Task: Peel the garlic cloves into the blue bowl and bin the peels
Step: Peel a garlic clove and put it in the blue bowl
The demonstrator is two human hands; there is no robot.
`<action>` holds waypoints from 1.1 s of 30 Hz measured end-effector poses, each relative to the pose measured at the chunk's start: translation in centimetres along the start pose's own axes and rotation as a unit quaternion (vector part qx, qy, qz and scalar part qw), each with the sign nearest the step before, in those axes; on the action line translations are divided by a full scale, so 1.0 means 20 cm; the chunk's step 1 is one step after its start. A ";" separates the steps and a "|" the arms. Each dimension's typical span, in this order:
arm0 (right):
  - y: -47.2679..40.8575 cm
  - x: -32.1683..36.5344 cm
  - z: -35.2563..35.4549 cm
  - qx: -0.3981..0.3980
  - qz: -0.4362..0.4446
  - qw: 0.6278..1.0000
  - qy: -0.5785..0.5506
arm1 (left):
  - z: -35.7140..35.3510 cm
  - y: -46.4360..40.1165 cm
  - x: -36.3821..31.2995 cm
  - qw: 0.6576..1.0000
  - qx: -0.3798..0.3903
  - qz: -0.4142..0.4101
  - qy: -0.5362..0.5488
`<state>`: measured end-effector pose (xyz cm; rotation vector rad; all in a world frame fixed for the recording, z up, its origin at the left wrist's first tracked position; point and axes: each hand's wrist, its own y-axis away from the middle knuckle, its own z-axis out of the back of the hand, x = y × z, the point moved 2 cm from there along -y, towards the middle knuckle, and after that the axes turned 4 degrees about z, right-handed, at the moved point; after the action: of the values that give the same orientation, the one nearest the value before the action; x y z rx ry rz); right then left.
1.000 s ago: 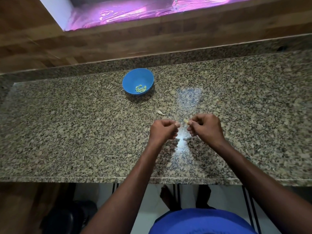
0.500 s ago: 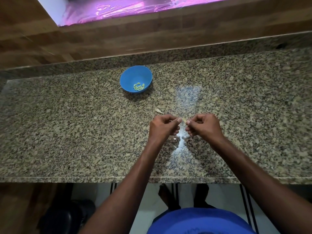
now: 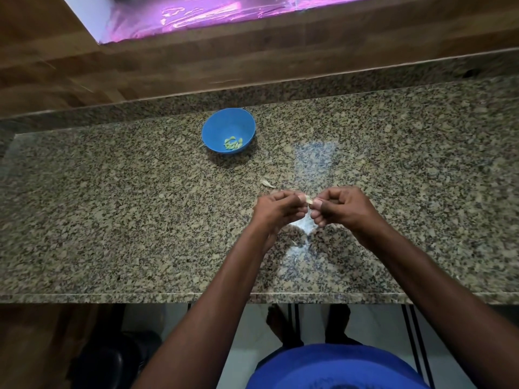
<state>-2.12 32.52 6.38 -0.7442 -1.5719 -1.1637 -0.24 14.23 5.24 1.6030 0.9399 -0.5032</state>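
A garlic clove (image 3: 308,200) is pinched between the left hand (image 3: 276,210) and the right hand (image 3: 341,207), held together above the tabletop (image 3: 112,220). Peeled cloves (image 3: 233,143) are seen in the blue bowl (image 3: 224,122), far left. A peel (image 3: 267,183) lies between.

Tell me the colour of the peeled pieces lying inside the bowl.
Pale yellow-green, seen in the head view: the peeled cloves sit clustered at the bottom of the blue bowl.
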 end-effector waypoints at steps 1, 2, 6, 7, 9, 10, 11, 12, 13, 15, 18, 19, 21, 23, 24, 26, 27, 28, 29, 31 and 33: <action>0.00 -0.01 0.00 0.005 -0.008 1.000 -0.015 | 0.00 0.00 0.00 1.000 0.001 0.000 0.006; 0.00 -0.02 0.00 0.010 -0.018 0.999 -0.031 | -0.01 0.00 0.00 1.000 0.001 -0.002 0.009; 0.00 -0.03 -0.03 0.018 -0.072 0.993 -0.096 | -0.03 0.00 0.02 1.000 0.002 -0.025 0.016; 0.00 -0.03 -0.03 0.017 -0.079 0.991 -0.105 | -0.02 0.00 0.02 0.999 0.003 -0.030 0.013; 0.00 -0.02 -0.03 0.014 -0.081 0.991 -0.108 | -0.01 0.01 0.03 0.999 0.007 -0.036 0.008; 0.00 -0.02 -0.03 0.013 -0.080 0.991 -0.103 | -0.01 0.01 0.03 0.999 0.009 -0.038 0.005; 0.00 -0.02 -0.03 0.010 -0.082 0.992 -0.098 | 0.00 0.01 0.03 0.999 0.012 -0.040 0.004; 0.00 -0.02 -0.03 0.006 -0.087 0.992 -0.096 | 0.00 0.01 0.02 0.999 0.015 -0.042 0.004; 0.00 -0.02 -0.03 0.004 -0.095 0.991 -0.098 | 0.00 0.02 0.02 0.999 0.020 -0.044 0.006; 0.00 -0.02 -0.04 0.007 -0.110 0.989 -0.095 | -0.01 0.02 0.02 0.998 0.026 -0.050 0.005; 0.00 -0.02 -0.05 -0.007 -0.105 0.993 -0.052 | -0.01 0.02 0.02 0.998 0.019 -0.060 -0.002; 0.00 -0.02 -0.05 -0.018 -0.097 0.994 -0.039 | -0.01 0.02 0.02 0.998 0.014 -0.062 -0.002; 0.00 -0.03 -0.04 -0.043 -0.071 0.996 0.009 | -0.01 0.01 0.02 0.998 0.003 -0.061 -0.003; 0.00 -0.04 -0.03 -0.064 -0.035 0.993 0.088 | 0.00 0.01 0.03 0.998 -0.005 -0.061 -0.015; -0.01 -0.04 -0.02 -0.073 -0.021 0.991 0.112 | 0.00 0.00 0.03 0.998 -0.008 -0.065 -0.026; -0.02 -0.04 -0.01 -0.080 0.000 0.990 0.114 | 0.01 0.00 0.05 0.996 -0.017 -0.076 -0.046; -0.02 -0.04 -0.01 -0.077 0.009 0.992 0.102 | 0.02 0.00 0.05 0.995 -0.022 -0.082 -0.051; -0.02 -0.03 -0.01 -0.071 0.014 0.993 0.088 | 0.02 0.00 0.06 0.994 -0.026 -0.089 -0.053; -0.02 -0.03 -0.01 -0.065 0.018 0.995 0.078 | 0.02 0.00 0.06 0.994 -0.028 -0.096 -0.054; -0.02 -0.03 -0.02 -0.064 0.022 0.995 0.067 | 0.00 0.01 0.07 0.992 -0.022 -0.105 -0.060; -0.03 -0.04 -0.02 -0.066 0.017 0.996 0.051 | -0.01 0.01 0.07 0.992 -0.014 -0.105 -0.061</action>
<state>-2.18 31.95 5.40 -0.7819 -1.4030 -1.2692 0.61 14.84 4.38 1.4378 1.0237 -0.7225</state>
